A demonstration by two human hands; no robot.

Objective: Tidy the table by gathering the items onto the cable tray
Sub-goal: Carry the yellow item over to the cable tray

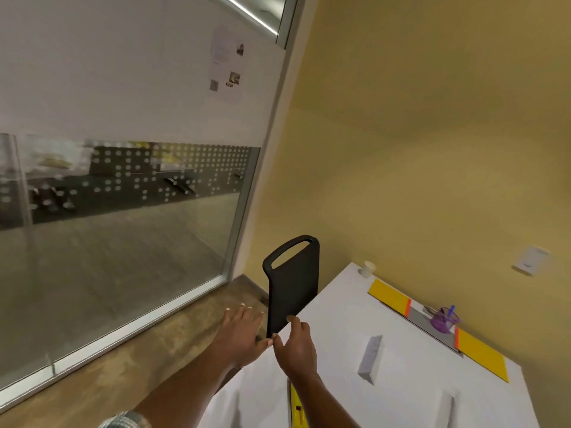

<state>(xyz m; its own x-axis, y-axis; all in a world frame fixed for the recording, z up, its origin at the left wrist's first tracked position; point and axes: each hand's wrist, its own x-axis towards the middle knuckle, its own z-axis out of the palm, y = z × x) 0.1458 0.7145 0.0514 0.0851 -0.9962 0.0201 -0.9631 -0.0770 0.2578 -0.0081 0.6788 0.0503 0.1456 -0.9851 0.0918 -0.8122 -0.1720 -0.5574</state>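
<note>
A yellow wall (432, 134) meets a large glass partition (123, 227) at the corner of the room, and a white table (340, 319) runs along the wall. Set into the table's far edge is the cable tray (432, 324), a grey recess flanked by yellow flaps; a purple translucent cup (444, 319) holding a pen stands on it. A small paper cup (367, 268) sits at the table's far corner. Two grey-white boxes lie on the tabletop, one (370, 358) near the middle and another (445, 409) at the lower edge. A black chair back (292, 285) stands against the table's left side. The left hand (242, 332) reaches out with fingers spread, empty, beside the chair. The right hand (296, 344) has its thumb and fingers loosely apart against the chair's lower edge; whether it actually grips is unclear.
</note>
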